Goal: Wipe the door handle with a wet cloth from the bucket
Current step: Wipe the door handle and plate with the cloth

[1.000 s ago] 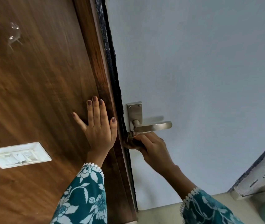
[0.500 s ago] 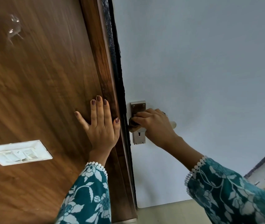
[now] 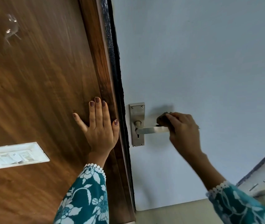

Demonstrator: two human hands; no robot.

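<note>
A brushed-metal door handle [image 3: 151,130] with a tall backplate [image 3: 137,110] and keyhole is fixed to the pale blue door [image 3: 201,62]. My right hand [image 3: 184,129] is closed on a dark cloth [image 3: 161,118] and wraps the outer end of the lever. Only a small corner of the cloth shows above my fingers. My left hand [image 3: 100,126] lies flat, fingers spread, on the brown wooden panel [image 3: 39,94] beside the door's edge.
A white switch plate [image 3: 15,155] sits on the wooden panel at the lower left. A dark seal strip [image 3: 114,62] runs down between panel and door. A blue-edged frame [image 3: 264,172] and a strip of pale floor [image 3: 177,212] show at the bottom right.
My right hand with the cloth has slid from the backplate outward along the lever to its far end. The left hand stays pressed on the wood.
</note>
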